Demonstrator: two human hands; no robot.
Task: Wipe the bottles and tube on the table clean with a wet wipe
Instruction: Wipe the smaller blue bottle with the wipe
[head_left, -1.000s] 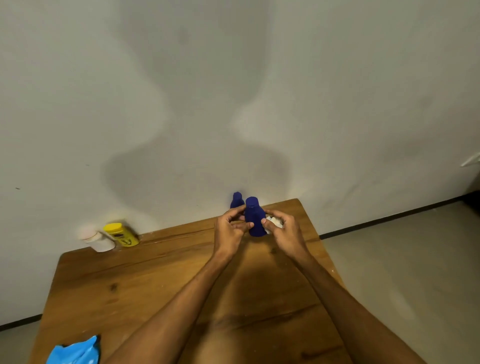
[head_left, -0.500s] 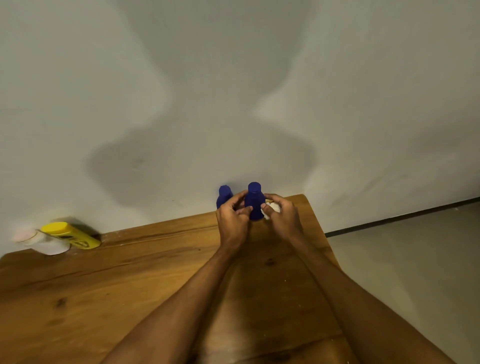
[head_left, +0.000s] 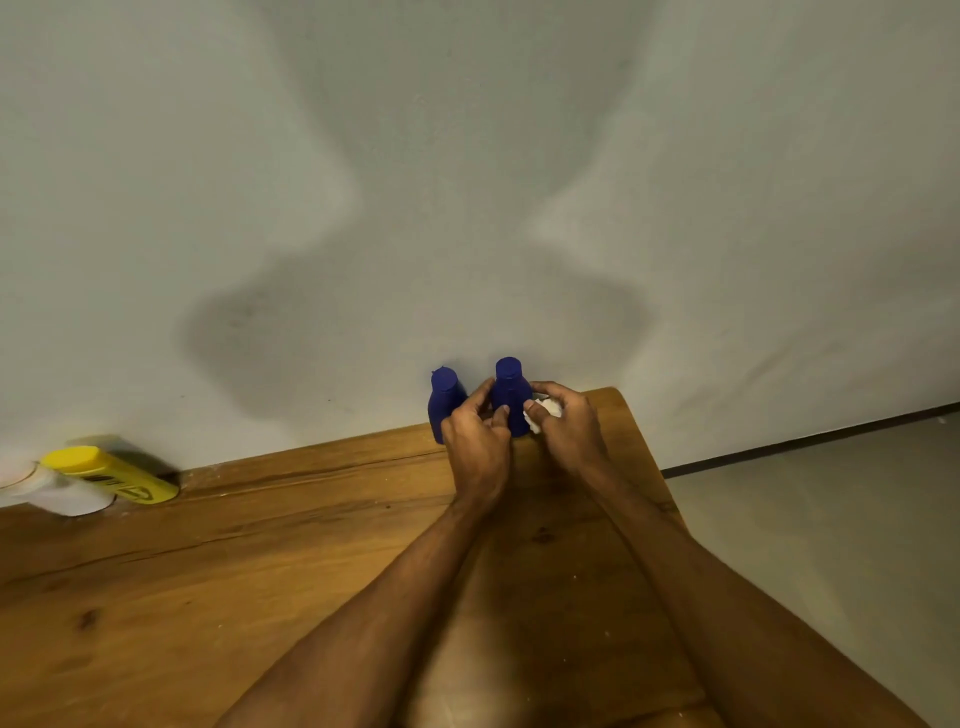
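Observation:
Two dark blue bottles stand at the table's far edge against the wall. My left hand (head_left: 475, 441) grips the right-hand blue bottle (head_left: 510, 387) around its body, fingers curled on its left side. My right hand (head_left: 566, 428) holds a crumpled white wet wipe (head_left: 546, 410) against that bottle's right side. The other blue bottle (head_left: 442, 400) stands just to the left, partly behind my left hand. At the far left a yellow tube (head_left: 111, 473) lies on its side next to a white bottle (head_left: 62, 493).
The wooden table (head_left: 260, 571) runs up to a pale wall. Its right edge drops to a grey floor (head_left: 831, 519) close beside my right forearm.
The view has shifted closer, so the blue packet at the near left is out of frame. Both hands stay on the same blue bottle, which now stands near the wall beside the other.

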